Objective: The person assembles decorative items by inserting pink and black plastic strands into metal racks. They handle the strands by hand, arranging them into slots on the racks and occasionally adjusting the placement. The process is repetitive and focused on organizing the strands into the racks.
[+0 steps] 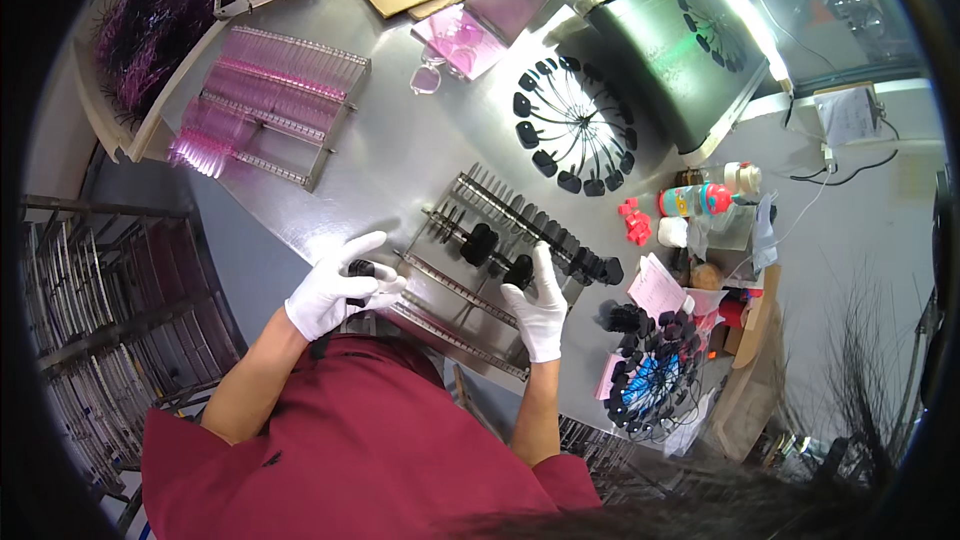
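Note:
Both of my hands wear white gloves. Held between the fingers of my left hand [338, 288] is a small black piece [360, 270], mostly covered by the glove; its index finger points outward. My right hand [541, 312] has thumb and index finger around a dark, rounded lens-like piece [518, 271] at the metal rack [455, 287]. Several dark lens-like pieces [535, 225] stand in a row along the rack's far bar. Another black piece [480, 243] sits on the nearer bar, left of my right hand. The front bars carry slotted strips.
At the far left lies a rack of clear pinkish lens-like pieces [270, 90]. Beyond my rack, black pieces on wires form a ring [584, 120]. A clear glasses frame [425, 78], red bits [635, 222], a bottle [695, 200] and another wired cluster [650, 380] stand around the metal table [400, 160].

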Available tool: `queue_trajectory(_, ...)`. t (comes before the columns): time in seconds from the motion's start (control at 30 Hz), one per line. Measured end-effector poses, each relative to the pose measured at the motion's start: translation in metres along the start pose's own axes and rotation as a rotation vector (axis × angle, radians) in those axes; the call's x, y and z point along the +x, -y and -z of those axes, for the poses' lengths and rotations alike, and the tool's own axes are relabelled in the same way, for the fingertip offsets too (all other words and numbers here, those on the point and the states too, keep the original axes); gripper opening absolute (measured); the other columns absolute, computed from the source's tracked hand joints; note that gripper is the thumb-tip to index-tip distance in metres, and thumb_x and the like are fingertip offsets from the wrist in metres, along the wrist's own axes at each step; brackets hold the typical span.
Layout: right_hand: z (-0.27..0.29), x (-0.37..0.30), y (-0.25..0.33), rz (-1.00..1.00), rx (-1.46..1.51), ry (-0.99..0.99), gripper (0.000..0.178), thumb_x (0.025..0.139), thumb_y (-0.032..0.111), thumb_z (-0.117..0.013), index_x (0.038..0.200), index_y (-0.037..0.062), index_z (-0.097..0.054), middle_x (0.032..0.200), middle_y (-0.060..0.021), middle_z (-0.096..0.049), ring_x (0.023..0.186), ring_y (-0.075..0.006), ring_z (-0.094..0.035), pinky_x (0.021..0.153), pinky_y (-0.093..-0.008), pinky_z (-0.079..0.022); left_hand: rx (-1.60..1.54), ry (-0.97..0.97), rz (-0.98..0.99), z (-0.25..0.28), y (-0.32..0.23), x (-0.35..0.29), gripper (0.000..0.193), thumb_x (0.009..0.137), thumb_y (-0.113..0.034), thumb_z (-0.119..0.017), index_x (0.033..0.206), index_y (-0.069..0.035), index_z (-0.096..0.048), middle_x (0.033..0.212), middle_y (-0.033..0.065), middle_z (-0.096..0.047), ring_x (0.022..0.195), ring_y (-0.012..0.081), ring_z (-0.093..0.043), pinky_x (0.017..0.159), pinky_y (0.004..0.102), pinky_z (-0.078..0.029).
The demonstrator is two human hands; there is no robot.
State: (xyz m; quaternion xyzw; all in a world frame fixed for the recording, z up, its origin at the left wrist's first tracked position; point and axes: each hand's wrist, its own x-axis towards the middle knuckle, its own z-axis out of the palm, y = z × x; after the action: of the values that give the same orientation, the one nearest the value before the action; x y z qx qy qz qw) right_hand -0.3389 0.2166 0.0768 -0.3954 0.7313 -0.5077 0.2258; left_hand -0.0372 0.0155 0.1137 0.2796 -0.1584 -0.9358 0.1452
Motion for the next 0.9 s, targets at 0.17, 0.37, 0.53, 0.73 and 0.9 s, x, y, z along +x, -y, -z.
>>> queue_trajectory(0.17, 0.045, -0.021, -0.018, -0.216, 0.146, -0.031, 0.086, 0.081, -0.008, -0.087, 0.159, 0.0056, -0.052, 0.169, -0.0156, -0.045, 0.155, -0.0228, -0.044, 0.128, -0.0363, -0.035, 0.128, -0.028, 0.09, -0.033, 0.025, 0.021, 0.049, 0.095, 0.011, -0.071, 0.14, -0.002, -0.058, 0.133, 0.0198, -0.064, 0.124, 0.0363, -0.069, 0.109, 0.0468, -0.061)
queue_trajectory(0.37, 0.027, -0.005, 0.003, 0.085, -0.141, 0.006, 0.074, 0.08, 0.003, -0.092, 0.149, 0.006, -0.064, 0.154, -0.0181, -0.063, 0.139, -0.0256, -0.064, 0.107, -0.0361, -0.057, 0.336, 0.028, 0.164, -0.088, 0.066, 0.064, 0.041, 0.094, 0.003, -0.08, 0.131, -0.002, -0.064, 0.123, 0.0108, -0.069, 0.114, 0.0233, -0.074, 0.098, 0.0361, -0.065)
queue_trajectory(0.53, 0.045, -0.015, 0.034, -0.1, 0.003, -0.02, 0.082, 0.076, 0.002, -0.094, 0.151, -0.0004, -0.06, 0.146, -0.0175, -0.068, 0.123, -0.0214, -0.072, 0.105, -0.0357, -0.059, 0.305, -0.025, 0.16, -0.114, 0.085, 0.079, 0.059, 0.094, 0.001, -0.08, 0.148, -0.005, -0.057, 0.128, 0.0088, -0.068, 0.108, 0.018, -0.072, 0.092, 0.0323, -0.064)
queue_trajectory(0.73, 0.058, -0.015, 0.121, 0.345, -0.377, 0.164, 0.075, 0.069, 0.019, -0.098, 0.136, 0.0035, -0.068, 0.127, -0.0138, -0.075, 0.113, -0.0338, -0.075, 0.117, -0.0567, -0.046, 0.322, 0.296, 0.052, -0.143, 0.105, 0.093, 0.115, 0.086, 0.001, -0.087, 0.173, -0.003, -0.012, 0.139, 0.0091, -0.061, 0.117, 0.0141, -0.064, 0.098, 0.0307, -0.057)
queue_trajectory(0.9, 0.07, -0.034, 0.086, 0.014, 0.01, 0.113, 0.059, 0.078, 0.002, -0.086, 0.134, -0.0015, -0.067, 0.125, -0.0141, -0.075, 0.111, -0.0235, -0.074, 0.117, -0.0506, -0.049, 0.549, 0.234, 0.082, -0.162, 0.124, 0.099, 0.115, 0.097, -0.036, -0.083, 0.171, 0.004, -0.005, 0.138, 0.0168, -0.063, 0.11, 0.0187, -0.068, 0.092, 0.0302, -0.059)
